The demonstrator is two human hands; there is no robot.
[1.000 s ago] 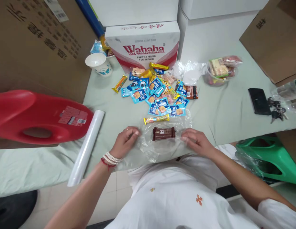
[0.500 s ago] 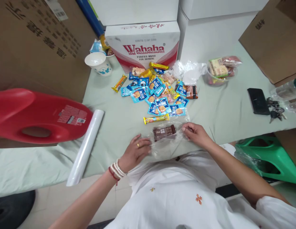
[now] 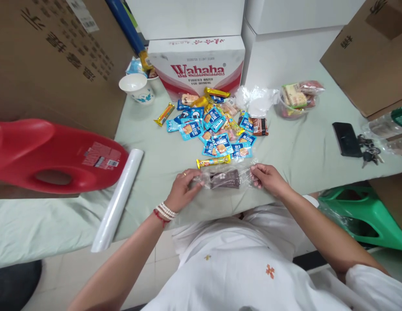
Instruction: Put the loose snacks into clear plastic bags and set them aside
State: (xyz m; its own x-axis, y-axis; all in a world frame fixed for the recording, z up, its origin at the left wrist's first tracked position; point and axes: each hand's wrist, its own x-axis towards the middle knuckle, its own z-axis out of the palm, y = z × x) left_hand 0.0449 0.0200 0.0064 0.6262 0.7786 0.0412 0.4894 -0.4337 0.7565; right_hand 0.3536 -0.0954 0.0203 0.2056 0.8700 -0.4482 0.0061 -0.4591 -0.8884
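A brown packaged snack (image 3: 224, 179) lies on the cloth near the table's front edge, with a sheet of clear plastic film (image 3: 245, 175) over it. My left hand (image 3: 186, 186) pinches the film's left end between thumb and fingers. At the other end, my right hand (image 3: 267, 178) is closed on the film, its fingertips pressed together. Just beyond the film lies a yellow snack stick (image 3: 214, 161). Behind that is a heap of blue snack packets (image 3: 222, 144) mixed with other small wrapped snacks.
On the left stand a red plastic jug (image 3: 58, 155) and a white film roll (image 3: 118, 201). A paper cup (image 3: 138, 88), a Wahaba-style Wahaha carton (image 3: 201, 69) and a snack bowl (image 3: 296, 103) are at the back. A phone (image 3: 346, 139) and keys (image 3: 369, 151) lie right.
My left hand has turned and taken hold of the film's left end. The film's near edge has been folded away from me over the brown snack. My right hand keeps its hold.
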